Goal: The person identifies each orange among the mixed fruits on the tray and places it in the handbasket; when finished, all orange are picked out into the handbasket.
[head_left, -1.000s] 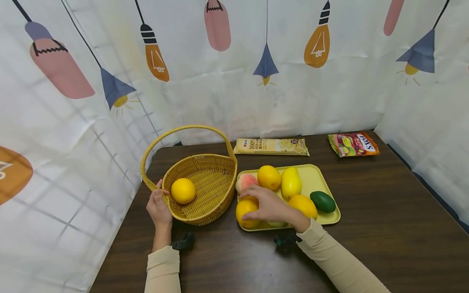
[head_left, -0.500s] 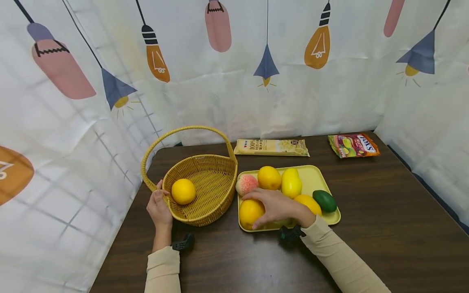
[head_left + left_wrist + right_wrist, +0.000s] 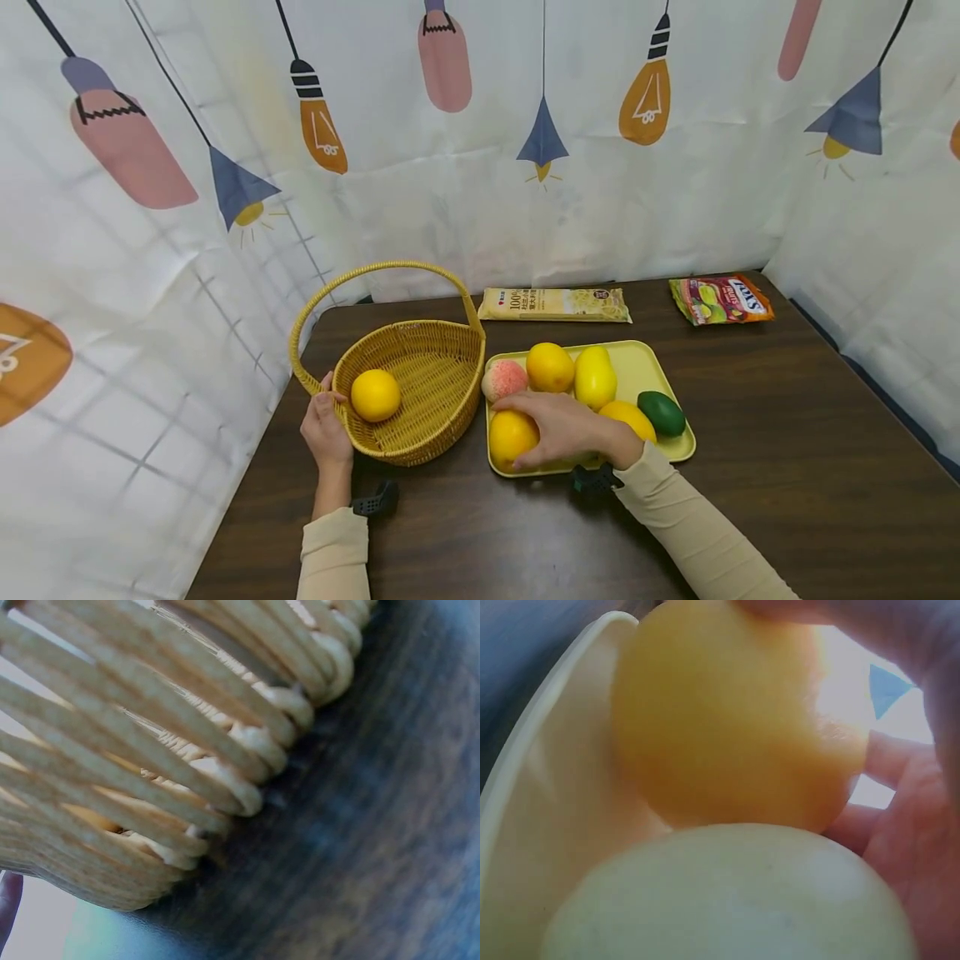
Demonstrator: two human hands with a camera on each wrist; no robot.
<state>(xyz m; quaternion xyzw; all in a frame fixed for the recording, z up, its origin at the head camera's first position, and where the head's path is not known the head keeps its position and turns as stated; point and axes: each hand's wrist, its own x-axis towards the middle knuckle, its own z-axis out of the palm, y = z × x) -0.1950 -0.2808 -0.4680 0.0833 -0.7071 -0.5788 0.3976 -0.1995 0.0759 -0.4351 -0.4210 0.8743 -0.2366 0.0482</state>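
Note:
A woven basket (image 3: 442, 429) with a tall hoop handle stands at the left of the table, one orange (image 3: 376, 395) inside. My left hand (image 3: 327, 429) grips its left rim near the handle's foot. In the left wrist view the basket's woven side (image 3: 150, 712) fills much of the picture. My right hand (image 3: 562, 427) curls thumb and fingers round another orange (image 3: 513, 439) at the front left corner of the yellow tray (image 3: 641, 367). Close beside that orange, a pale green fruit (image 3: 735, 900) shows in the right wrist view; in the head view the hand mostly hides it.
Also on the tray are a peach (image 3: 504, 379), a third orange (image 3: 550, 367), a yellow pear-shaped fruit (image 3: 596, 377), a yellow fruit (image 3: 630, 415) partly behind the wrist, and a dark green fruit (image 3: 662, 413). Behind lie a noodle packet (image 3: 555, 305) and a candy bag (image 3: 722, 299).
My right hand and the orange have shifted slightly right and toward me, from over the tray's left edge to inside its corner. My left hand and the basket have stayed put.

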